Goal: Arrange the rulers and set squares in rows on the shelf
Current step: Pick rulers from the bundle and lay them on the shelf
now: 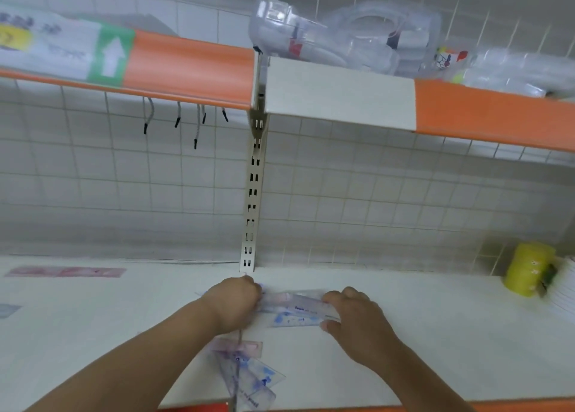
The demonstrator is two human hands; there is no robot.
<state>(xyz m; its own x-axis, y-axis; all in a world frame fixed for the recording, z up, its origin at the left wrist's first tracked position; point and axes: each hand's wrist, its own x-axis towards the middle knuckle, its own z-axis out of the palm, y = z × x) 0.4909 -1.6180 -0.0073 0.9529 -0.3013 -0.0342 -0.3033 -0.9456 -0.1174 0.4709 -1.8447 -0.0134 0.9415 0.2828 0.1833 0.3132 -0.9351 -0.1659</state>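
A stack of clear rulers and set squares with blue print (295, 310) lies on the white shelf (435, 334), close to the back upright. My left hand (235, 302) grips its left end and my right hand (351, 315) holds its right end, thumb at the front edge. Nearer to me, clear blue-printed set squares (249, 377) and a pink ruler (245, 348) lie at the shelf's front edge, partly under my left forearm. Another pink ruler (65, 271) lies flat at the back left. A pale item (7, 310) shows at the far left edge.
A slotted metal upright (252, 200) splits the wire-grid back panel. A yellow roll (529, 268) stands at the back right beside a white stack (564, 287). The upper shelf with an orange front strip (186, 66) carries clear plastic packages (348, 38). Black-tipped cords (196, 125) hang beneath it.
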